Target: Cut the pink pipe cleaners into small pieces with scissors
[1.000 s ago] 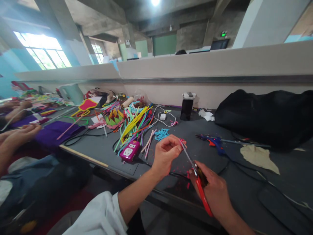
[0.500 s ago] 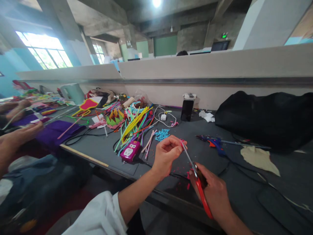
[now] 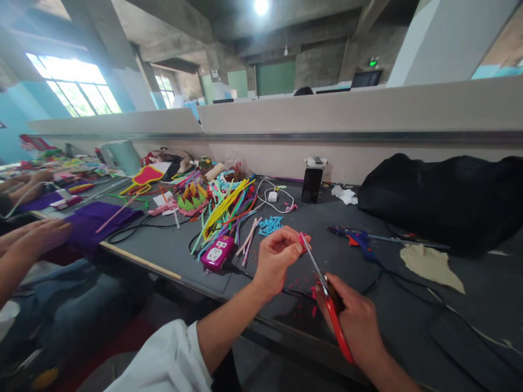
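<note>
Scissors [image 3: 326, 285], red-handled, are gripped by my right hand [image 3: 362, 316], blades at the small pink piece [image 3: 302, 238] my left hand [image 3: 280, 258] pinches, seemingly to steady it, near pink scraps [image 3: 314, 311] on the dark tabletop [image 3: 175, 245].

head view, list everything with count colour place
Table: one, dark grey, middle
Scissors: one, red handles, centre
Piece: one, pink, at scissors' tip
Scraps: several, pink, left of scissors
Bits: many, blue, centre
Stems: many, mixed, left of bits
Box: one, magenta, before stems
Charger: one, white, behind bits
Phone: one, black, back centre
Bottle: one, white lid, behind phone
Tissue: one clump, white, back right
Bag: one, black, right
Cloth: one, beige, right
Glue guns: two, blue right, pink left
Sheets: two-plus, purple, left
Clutter: uncounted, mixed, back left
Others' hands: several, bare, left edge
Left hand: one, bare, holding piece
Right hand: one, bare, holding scissors
</note>
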A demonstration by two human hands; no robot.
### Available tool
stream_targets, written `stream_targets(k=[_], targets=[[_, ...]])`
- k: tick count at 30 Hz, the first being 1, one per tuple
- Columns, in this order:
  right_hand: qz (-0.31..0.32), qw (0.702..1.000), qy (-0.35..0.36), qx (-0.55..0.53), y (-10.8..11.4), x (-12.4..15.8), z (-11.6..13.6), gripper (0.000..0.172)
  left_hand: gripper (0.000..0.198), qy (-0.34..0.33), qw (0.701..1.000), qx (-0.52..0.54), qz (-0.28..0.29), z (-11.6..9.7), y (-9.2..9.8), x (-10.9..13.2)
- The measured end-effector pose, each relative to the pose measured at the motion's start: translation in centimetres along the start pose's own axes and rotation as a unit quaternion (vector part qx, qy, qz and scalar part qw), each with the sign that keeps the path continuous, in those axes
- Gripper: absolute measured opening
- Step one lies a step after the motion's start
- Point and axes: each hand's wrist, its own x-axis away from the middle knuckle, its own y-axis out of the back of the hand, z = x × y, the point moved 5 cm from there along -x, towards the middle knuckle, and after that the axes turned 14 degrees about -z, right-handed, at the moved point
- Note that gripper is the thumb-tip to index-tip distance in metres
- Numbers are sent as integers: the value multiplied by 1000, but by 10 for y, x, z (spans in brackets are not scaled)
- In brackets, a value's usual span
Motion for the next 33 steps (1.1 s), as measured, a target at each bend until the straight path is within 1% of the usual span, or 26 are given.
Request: stream_targets(k=[4, 7, 9, 12, 15, 18, 21, 25, 27, 30, 33], targets=[[-20, 999, 27, -2, 5, -4, 9, 18, 6, 15, 1000, 10, -6, -1, 0, -2], [-39, 998, 49, -8, 12, -6, 13, 19, 7, 55, 998, 20, -3, 3, 1, -4], [-43, 996, 76, -13, 14, -8, 14, 25, 6, 90, 995, 32, 10, 7, 1, -6], [-4, 992, 122, -13, 13, -9, 11, 36, 6, 149, 987, 49, 30, 14, 1, -9], [21, 990, 141, -11, 11, -9, 7, 41, 6, 187, 979, 62, 45, 19, 2, -10], [0, 992, 120, -24, 13, -10, 6, 41, 6, 205, 975, 43, 75, 24, 2, -8], [-20, 998, 60, -21, 16, -13, 5, 33, 9, 239, 962, -31, 125, 32, 3, -3], [-52, 998, -9, -23, 25, -20, 7, 28, 10, 286, 923, -127, 223, 42, 0, 8], [-57, 997, -38, -40, 28, -22, 7, 28, 9, 301, 906, -154, 255, 45, -1, 12], [-42, 995, -71, -63, 28, -25, 5, 30, 10, 307, 896, -169, 272, 50, -2, 15], [-35, 995, -71, -65, 28, -27, 6, 30, 11, 294, 899, -187, 265, 52, -1, 16]])
